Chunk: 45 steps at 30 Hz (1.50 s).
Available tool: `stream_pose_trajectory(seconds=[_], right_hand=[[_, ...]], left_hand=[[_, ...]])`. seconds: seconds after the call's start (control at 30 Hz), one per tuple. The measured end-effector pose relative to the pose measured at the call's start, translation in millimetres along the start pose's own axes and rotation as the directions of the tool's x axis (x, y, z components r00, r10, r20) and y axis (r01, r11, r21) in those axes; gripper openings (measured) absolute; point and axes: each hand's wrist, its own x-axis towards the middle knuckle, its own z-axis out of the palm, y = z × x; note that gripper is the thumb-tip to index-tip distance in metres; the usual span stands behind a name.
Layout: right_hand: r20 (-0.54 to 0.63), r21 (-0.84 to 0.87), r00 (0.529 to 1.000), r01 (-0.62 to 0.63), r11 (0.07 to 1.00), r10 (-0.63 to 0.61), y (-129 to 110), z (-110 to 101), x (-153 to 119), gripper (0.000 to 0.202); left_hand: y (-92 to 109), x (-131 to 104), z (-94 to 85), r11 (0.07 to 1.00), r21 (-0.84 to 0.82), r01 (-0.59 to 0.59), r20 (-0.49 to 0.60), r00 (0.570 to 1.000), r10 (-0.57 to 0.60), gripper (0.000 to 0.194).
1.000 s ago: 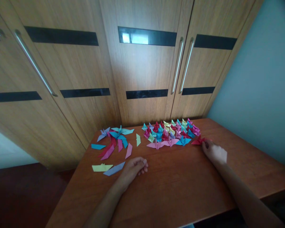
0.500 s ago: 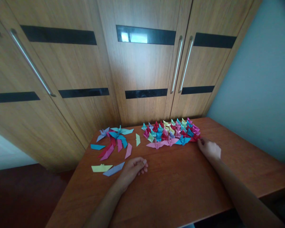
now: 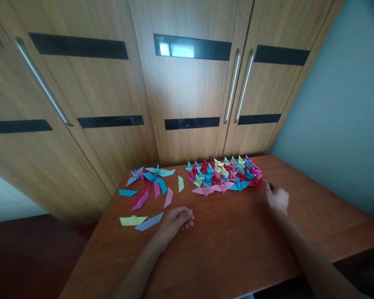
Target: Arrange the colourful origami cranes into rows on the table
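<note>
My left hand [image 3: 177,219] rests on the wooden table with its fingers loosely curled and nothing visible in them. Just to its left lie a lavender folded paper strip [image 3: 149,222] and a pale yellow one [image 3: 133,221]. My right hand [image 3: 277,197] hovers by the right end of a block of folded paper cranes [image 3: 216,176] in many colours, set in close rows. A red crane [image 3: 256,182] at the front right corner is nearest to it, a small gap away. The right fingertips are blurred, but thumb and forefinger look parted and empty.
On the left of the table [image 3: 224,245] lie loose folded papers, among them blue cranes [image 3: 156,177], a pink strip [image 3: 168,198] and a pale green piece [image 3: 180,183]. A wooden wardrobe [image 3: 190,91] stands directly behind, and a pale wall [image 3: 336,124] rises on the right.
My right hand has let go of the red crane at the corner and drawn slightly right, away from it. The left hand has stayed in place.
</note>
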Motion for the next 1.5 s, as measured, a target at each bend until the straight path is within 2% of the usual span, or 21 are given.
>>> stream_pose_trajectory(seconds=[0.1, 0.17, 0.23, 0.3, 0.4, 0.47, 0.5, 0.57, 0.63, 0.7, 0.73, 0.83, 0.9, 1.03, 1.17, 1.23, 1.3, 1.4, 1.5], right_hand=[[0.006, 0.267, 0.991, 0.13, 0.955, -0.137, -35.2, -2.4, -26.4, 0.052], [0.056, 0.412, 0.96, 0.229, 0.882, -0.275, -60.9, 1.9, -49.4, 0.05], [0.138, 0.517, 0.893, 0.304, 0.8, -0.428, -83.3, 11.1, -73.2, 0.045], [0.22, 0.551, 0.813, 0.353, 0.756, -0.539, -99.7, 22.5, -94.7, 0.042], [0.308, 0.534, 0.724, 0.405, 0.742, -0.617, -112.4, 36.8, -117.7, 0.038], [0.332, 0.506, 0.692, 0.444, 0.74, -0.642, -114.7, 41.5, -126.0, 0.037], [0.337, 0.491, 0.681, 0.462, 0.738, -0.65, -114.7, 42.4, -128.3, 0.036], [0.344, 0.462, 0.669, 0.49, 0.739, -0.659, -114.0, 42.6, -130.5, 0.035], [0.353, 0.431, 0.663, 0.511, 0.744, -0.66, -113.3, 42.1, -131.1, 0.034], [0.356, 0.404, 0.657, 0.533, 0.744, -0.664, -113.2, 42.0, -131.5, 0.032], [0.356, 0.395, 0.654, 0.543, 0.742, -0.668, -113.3, 42.2, -131.7, 0.032], [0.353, 0.386, 0.652, 0.551, 0.739, -0.671, -113.8, 43.4, -131.9, 0.031], [0.351, 0.391, 0.656, 0.546, 0.741, -0.668, -114.1, 44.3, -131.4, 0.031], [0.348, 0.424, 0.657, 0.525, 0.737, -0.669, -114.3, 45.1, -129.5, 0.033], [0.355, 0.45, 0.659, 0.501, 0.739, -0.663, -114.6, 44.6, -127.9, 0.034], [0.358, 0.454, 0.659, 0.497, 0.74, -0.662, -114.6, 44.3, -127.5, 0.034], [0.355, 0.458, 0.66, 0.495, 0.738, -0.662, -114.5, 43.8, -127.5, 0.033], [0.35, 0.481, 0.662, 0.48, 0.734, -0.662, -114.4, 42.4, -128.2, 0.032], [0.346, 0.535, 0.656, 0.45, 0.715, -0.671, -114.2, 39.7, -129.4, 0.031]], left_hand=[[-0.5, -0.1, -0.2, 1.0, -0.023, 0.001, -0.014, 1.0, -0.002, 0.036], [-0.9, 0.5, -2.5, 0.999, -0.051, -0.001, -0.046, 0.999, -0.001, 0.035], [-1.0, 2.3, -8.7, 0.997, -0.067, -0.032, -0.092, 0.995, 0.026, 0.034], [-0.6, 5.9, -21.0, 0.994, -0.055, -0.09, -0.164, 0.983, 0.08, 0.032], [0.6, 14.9, -52.4, 0.982, 0.065, -0.175, -0.33, 0.925, 0.187, 0.03], [2.1, 22.5, -79.4, 0.95, 0.248, -0.19, -0.443, 0.85, 0.286, 0.029], [3.1, 26.7, -93.2, 0.91, 0.379, -0.168, -0.467, 0.814, 0.345, 0.028], [5.5, 35.5, -118.3, 0.788, 0.615, 0.002, -0.508, 0.766, 0.395, 0.029], [7.8, 44.7, -136.6, 0.725, 0.68, 0.107, -0.533, 0.751, 0.39, 0.03], [8.9, 54.2, -146.9, 0.694, 0.699, 0.174, -0.555, 0.744, 0.373, 0.032], [8.7, 58.8, -149.3, 0.645, 0.731, 0.221, -0.553, 0.746, 0.372, 0.034], [5.5, 70.9, -150.7, 0.406, 0.843, 0.351, -0.505, 0.777, 0.377, 0.04], [2.2, 76.0, -149.8, 0.28, 0.877, 0.389, -0.473, 0.799, 0.37, 0.04], [-1.4, 75.6, -148.7, 0.234, 0.889, 0.394, -0.456, 0.811, 0.366, 0.038], [2.4, 63.5, -144.8, 0.199, 0.9, 0.389, -0.437, 0.811, 0.389, 0.038], [8.0, 54.6, -138.3, 0.182, 0.91, 0.373, -0.415, 0.798, 0.438, 0.038], [16.1, 44.4, -126.5, 0.17, 0.926, 0.336, -0.374, 0.764, 0.526, 0.035], [30.4, 27.3, -98.7, 0.191, 0.955, 0.227, -0.297, 0.696, 0.654, 0.028], [39.7, 10.6, -63.4, 0.224, 0.973, 0.057, -0.204, 0.671, 0.713, 0.024]])
